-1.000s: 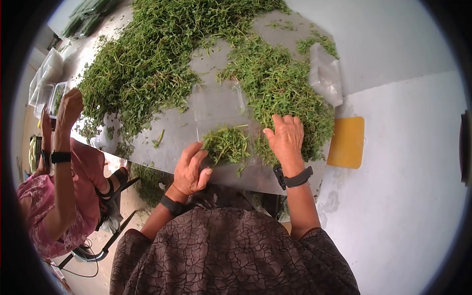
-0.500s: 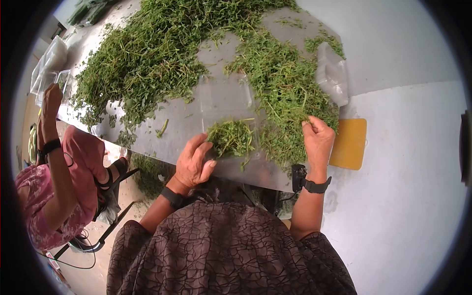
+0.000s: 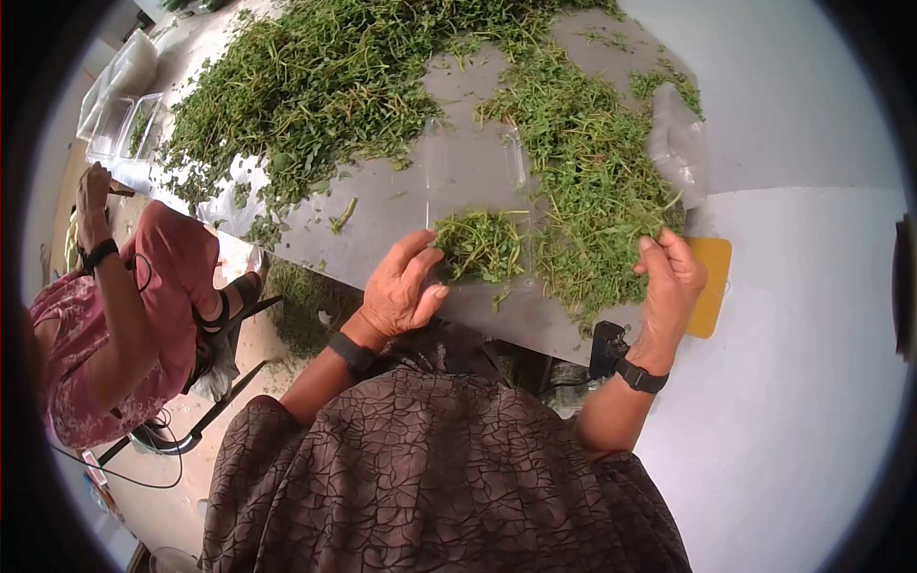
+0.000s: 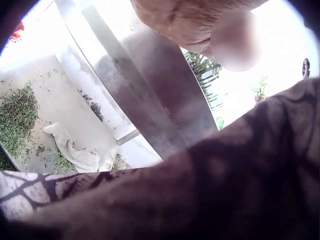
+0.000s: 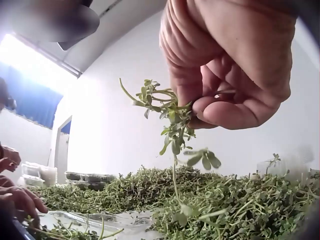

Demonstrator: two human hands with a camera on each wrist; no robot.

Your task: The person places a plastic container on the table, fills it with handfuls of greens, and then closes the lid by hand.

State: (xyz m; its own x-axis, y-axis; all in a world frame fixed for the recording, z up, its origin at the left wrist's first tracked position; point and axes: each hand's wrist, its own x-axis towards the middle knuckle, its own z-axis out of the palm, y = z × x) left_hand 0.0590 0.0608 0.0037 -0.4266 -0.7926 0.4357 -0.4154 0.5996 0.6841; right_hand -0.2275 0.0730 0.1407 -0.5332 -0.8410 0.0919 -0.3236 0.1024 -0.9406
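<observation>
The fingers (image 5: 187, 85) of the right hand (image 3: 676, 275) pinch a small green sprig (image 5: 174, 120) between tip and thumb. It hangs above the near right part of a loose green heap (image 3: 597, 162) on a metal table (image 3: 382, 208). The sprig has slender pale stems and small rounded leaves, some dangling below the grip.

The left hand (image 3: 401, 286) lies at the near left edge of a clear plastic container (image 3: 478, 164), fingers relaxed and gently bent, the thumb apart; nothing shows in its grasp. Whether its fingertips touch the container or only the greens, I cannot tell. A small tangled bunch of greens (image 3: 480, 246) sits in the container's near half; the far half lies bare. A larger heap (image 3: 306, 86) spreads across the far left.

The sprig looks very light and soft, its leaves likely to bruise or tear if squeezed, and its stems likely to catch on neighbours. A light pinch on the firmer stem seems the best hold. The thin container probably flexes and slides easily, so steadying it by the rim makes sense.
</observation>
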